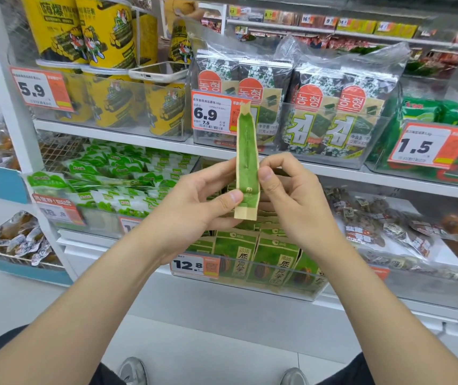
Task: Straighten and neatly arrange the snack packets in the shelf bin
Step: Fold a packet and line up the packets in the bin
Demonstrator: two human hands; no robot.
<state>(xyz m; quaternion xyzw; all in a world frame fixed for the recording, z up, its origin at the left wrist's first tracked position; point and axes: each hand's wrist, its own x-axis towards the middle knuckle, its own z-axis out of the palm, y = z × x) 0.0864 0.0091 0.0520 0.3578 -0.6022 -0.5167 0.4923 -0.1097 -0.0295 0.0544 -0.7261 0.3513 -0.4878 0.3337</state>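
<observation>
I hold one green and tan paper snack packet (pixel 246 165) upright and edge-on in front of the shelves. My left hand (pixel 205 201) grips its lower part, thumb on the front near the bottom. From the right side, my right hand (pixel 283 190) pinches the same packet. Below my hands stands a clear shelf bin (pixel 316 287) with several matching green packets (pixel 276 259) upright in it, some leaning. A 12.8 price tag (pixel 194 265) is fixed to the bin's front.
To the left sits a bin of green and white packets (pixel 116 184). Seaweed packs (pixel 333 115) fill the shelf above, beside yellow tubs (pixel 105 34) with a phone (pixel 158 71) on top. Loose wrapped snacks (pixel 389 226) lie in the bin at the right. My shoes (pixel 133 370) show on the floor.
</observation>
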